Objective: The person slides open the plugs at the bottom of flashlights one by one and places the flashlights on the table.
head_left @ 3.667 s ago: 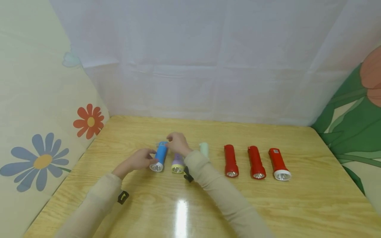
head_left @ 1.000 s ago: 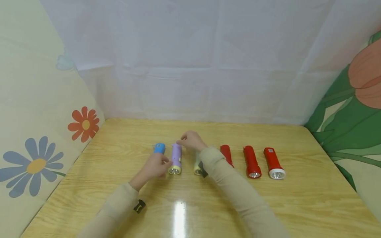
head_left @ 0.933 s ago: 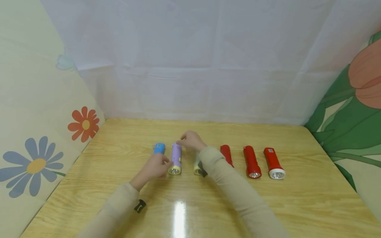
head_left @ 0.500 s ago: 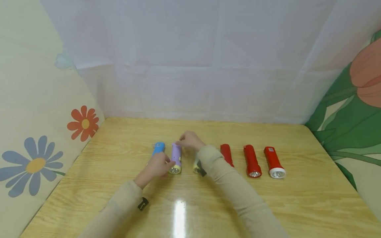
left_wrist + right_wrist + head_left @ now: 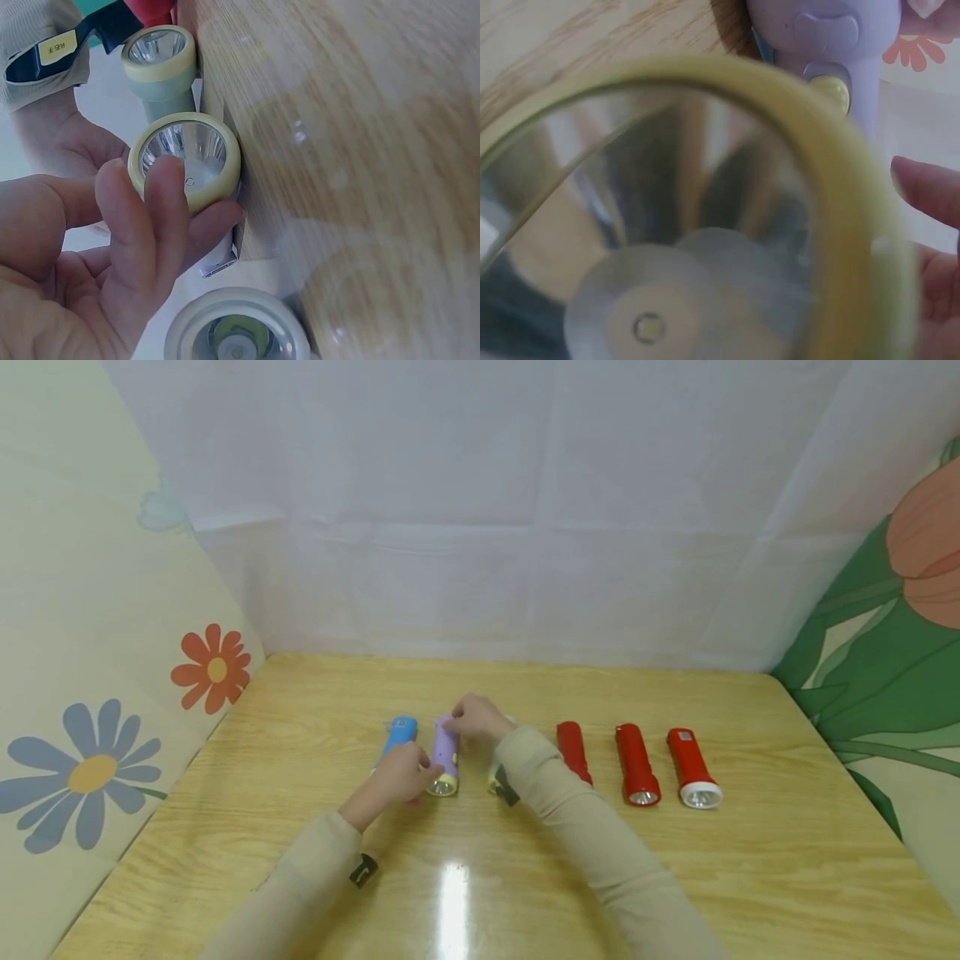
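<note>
A purple flashlight [image 5: 446, 747] with a yellow rim lies on the table, lens toward the near edge. My left hand [image 5: 401, 774] pinches it at the lens end. In the left wrist view, fingers [image 5: 166, 210] lie before the yellow-rimmed lens [image 5: 201, 161] and another reaches under it. My right hand [image 5: 480, 718] is at its tail end, fingertips over or touching it. In the right wrist view, the right fingers [image 5: 930, 187] spread beside the purple body [image 5: 866, 112]. Left of it lies a blue flashlight [image 5: 399, 735], partly covered. The right arm mostly hides a pale green flashlight [image 5: 495, 774].
Three red flashlights lie in a row to the right: one [image 5: 572, 747] partly behind the sleeve, another [image 5: 636, 760], and one with a white rim [image 5: 690, 760]. The wooden table [image 5: 787, 843] backs onto a white cloth [image 5: 480, 568]. Flower-printed cloth hangs at both sides.
Since the oldest frame, both hands have moved right, from the blue flashlight to the purple one. Over the last second, the left hand has edged right to the purple flashlight's head; the right hand barely moves.
</note>
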A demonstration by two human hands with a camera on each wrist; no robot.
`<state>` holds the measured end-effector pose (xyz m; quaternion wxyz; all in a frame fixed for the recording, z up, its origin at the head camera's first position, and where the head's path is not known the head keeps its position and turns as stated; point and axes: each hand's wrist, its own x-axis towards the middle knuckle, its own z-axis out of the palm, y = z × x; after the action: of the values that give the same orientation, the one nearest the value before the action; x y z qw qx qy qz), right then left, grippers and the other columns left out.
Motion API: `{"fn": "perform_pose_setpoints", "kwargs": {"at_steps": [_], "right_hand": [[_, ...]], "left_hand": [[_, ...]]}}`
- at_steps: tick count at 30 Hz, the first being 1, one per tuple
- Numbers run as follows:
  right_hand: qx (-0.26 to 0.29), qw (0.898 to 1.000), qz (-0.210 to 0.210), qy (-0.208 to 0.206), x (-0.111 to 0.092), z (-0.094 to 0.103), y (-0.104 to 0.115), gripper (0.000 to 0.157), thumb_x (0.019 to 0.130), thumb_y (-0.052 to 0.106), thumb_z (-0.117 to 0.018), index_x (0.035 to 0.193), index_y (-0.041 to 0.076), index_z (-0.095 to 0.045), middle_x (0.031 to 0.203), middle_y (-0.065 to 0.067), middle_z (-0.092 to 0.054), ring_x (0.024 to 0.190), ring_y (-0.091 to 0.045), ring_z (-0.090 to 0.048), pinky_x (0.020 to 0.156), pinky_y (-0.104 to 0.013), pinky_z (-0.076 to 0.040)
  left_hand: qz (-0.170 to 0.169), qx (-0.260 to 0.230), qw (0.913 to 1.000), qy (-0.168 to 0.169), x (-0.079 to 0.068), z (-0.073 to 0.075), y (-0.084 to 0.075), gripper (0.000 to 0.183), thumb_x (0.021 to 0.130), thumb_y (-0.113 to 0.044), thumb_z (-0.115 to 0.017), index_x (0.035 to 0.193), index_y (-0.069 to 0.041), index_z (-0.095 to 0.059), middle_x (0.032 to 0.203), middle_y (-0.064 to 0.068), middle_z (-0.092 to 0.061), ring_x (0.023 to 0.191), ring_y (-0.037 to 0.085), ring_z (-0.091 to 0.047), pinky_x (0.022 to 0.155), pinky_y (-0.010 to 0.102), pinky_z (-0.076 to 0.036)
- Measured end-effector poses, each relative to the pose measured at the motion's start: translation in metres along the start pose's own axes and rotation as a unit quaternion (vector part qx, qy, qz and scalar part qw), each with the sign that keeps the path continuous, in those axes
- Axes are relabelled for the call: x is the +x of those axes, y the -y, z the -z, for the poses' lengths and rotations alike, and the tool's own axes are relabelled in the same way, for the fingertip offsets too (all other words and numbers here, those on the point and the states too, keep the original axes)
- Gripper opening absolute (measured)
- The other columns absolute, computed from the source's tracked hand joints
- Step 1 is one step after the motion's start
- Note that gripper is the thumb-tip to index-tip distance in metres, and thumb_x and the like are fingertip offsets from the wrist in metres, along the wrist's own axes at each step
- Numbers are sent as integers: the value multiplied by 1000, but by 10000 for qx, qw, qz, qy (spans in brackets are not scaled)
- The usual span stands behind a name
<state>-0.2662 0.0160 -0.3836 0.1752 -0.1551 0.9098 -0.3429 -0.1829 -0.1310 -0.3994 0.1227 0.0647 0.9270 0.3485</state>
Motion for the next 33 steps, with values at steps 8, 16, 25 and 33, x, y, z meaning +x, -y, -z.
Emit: {"fn": "perform_pose_setpoints", "kwargs": {"at_steps": [8, 16, 25, 33], "right_hand": [[-52, 9999, 33, 82, -1, -4, 2, 25, 85, 18, -62, 95, -4, -65, 79, -9, -63, 63, -16, -54, 57, -23, -46], [-59, 10000, -7, 41, -1, -5, 4, 25, 86, 15, -59, 101, -5, -62, 83, -10, -62, 69, -18, -57, 61, -24, -48], [-361, 9993, 55, 42, -1, -5, 5, 29, 85, 14, -59, 106, -6, -60, 94, -15, -63, 81, -22, -58, 71, -29, -49], [-323, 9995, -6, -30, 0, -5, 3, 26, 85, 15, -59, 103, -5, -61, 90, -12, -63, 80, -21, -57, 71, -29, -49]], "left_hand": [[97, -83, 9999, 44, -1, -1, -2, 27, 88, -14, -58, 91, 12, -61, 61, 13, -60, 43, 18, -58, 42, 25, -48], [145, -60, 9997, 166, -2, -2, -3, 25, 89, -13, -56, 93, 11, -61, 63, 10, -60, 45, 17, -58, 43, 25, -48], [104, -46, 9998, 149, -3, -1, -5, 24, 90, -13, -56, 92, 10, -62, 63, 9, -60, 47, 17, -58, 45, 25, -48], [125, -126, 9997, 177, -4, -2, -5, 26, 90, -12, -56, 98, 13, -59, 67, 11, -61, 48, 17, -59, 48, 26, -49]]}}
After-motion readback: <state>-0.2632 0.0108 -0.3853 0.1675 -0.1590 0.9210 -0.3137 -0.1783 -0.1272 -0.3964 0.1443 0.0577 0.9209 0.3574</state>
